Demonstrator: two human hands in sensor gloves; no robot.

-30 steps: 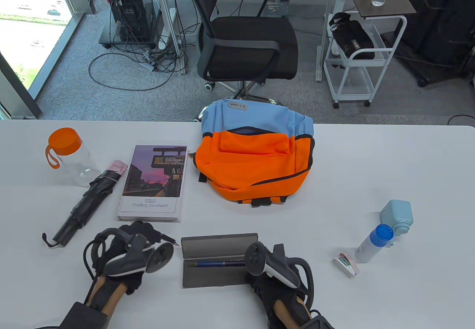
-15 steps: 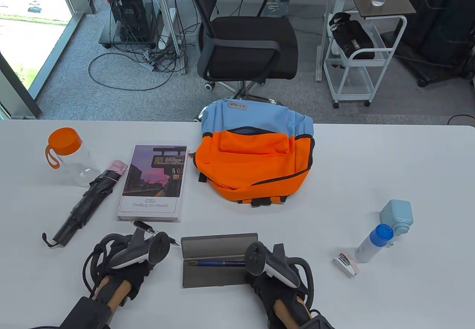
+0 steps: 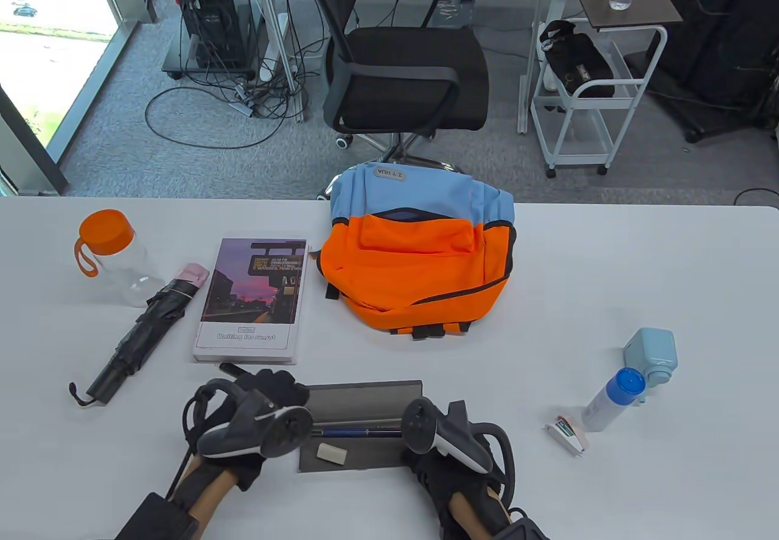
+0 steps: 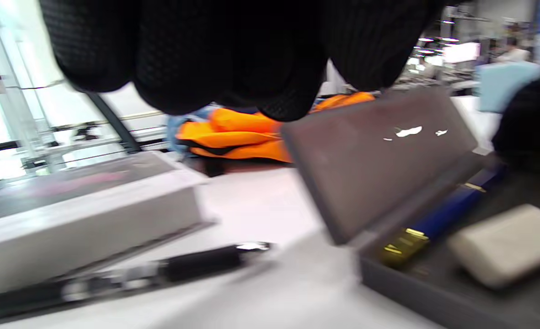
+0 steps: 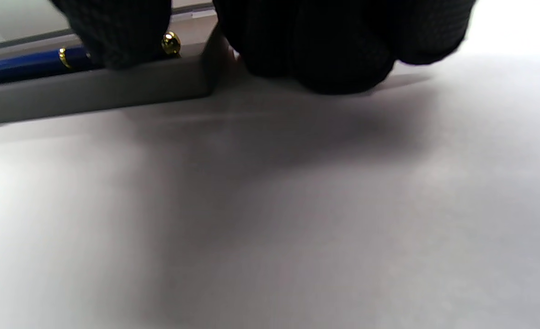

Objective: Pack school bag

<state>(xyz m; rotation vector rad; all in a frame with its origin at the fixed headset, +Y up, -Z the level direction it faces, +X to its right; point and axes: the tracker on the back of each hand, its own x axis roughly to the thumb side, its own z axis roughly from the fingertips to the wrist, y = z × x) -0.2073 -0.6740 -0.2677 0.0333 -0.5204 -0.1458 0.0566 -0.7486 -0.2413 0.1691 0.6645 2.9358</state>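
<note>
An open grey pencil case lies at the near middle of the table, with a blue pen and a white eraser in its tray. My left hand hovers at the case's left end with nothing in its fingers. A black pen lies just left of it, in front of the book. My right hand grips the case's right end: thumb on the pen inside, fingers outside. The orange and blue backpack lies behind, its top zip partly open.
A folded black umbrella and an orange-lidded bottle lie at the left. A light blue gadget, a blue-capped white bottle and a small white and pink item sit at the right.
My left hand moved right, from beside the black pen to the case's left end. The white eraser now lies in the tray. My right hand stayed on the case.
</note>
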